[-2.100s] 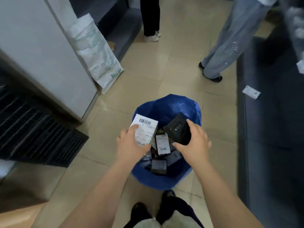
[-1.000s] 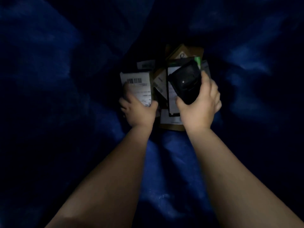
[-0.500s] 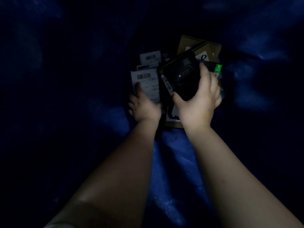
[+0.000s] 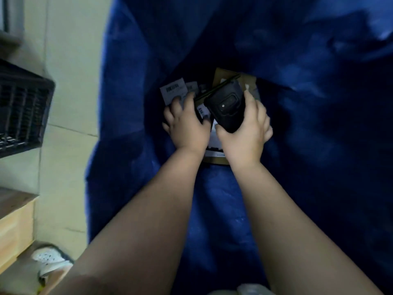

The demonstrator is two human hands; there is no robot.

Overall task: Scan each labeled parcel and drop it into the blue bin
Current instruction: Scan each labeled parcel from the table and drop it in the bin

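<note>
Reaching deep into the blue bin point(image 4: 138, 60) with both forearms, near-parallel, wrists close together at the bottom. Left hand point(image 4: 187, 124): back up, fingers spread and fairly straight, resting rather than gripping, fingertips touching the lower edge of the white-labelled parcel point(image 4: 173, 91) lying on the bin floor. Right hand point(image 4: 247, 133): wrapped round the black scanner point(image 4: 227, 107), thumb at its lower left edge, fingers up its right side. Scanner tilted over a brown cardboard parcel point(image 4: 222, 74), just beside the left hand. Outside the bin, to the left: black crate point(image 4: 21, 109) on tiled floor point(image 4: 70, 60).
</note>
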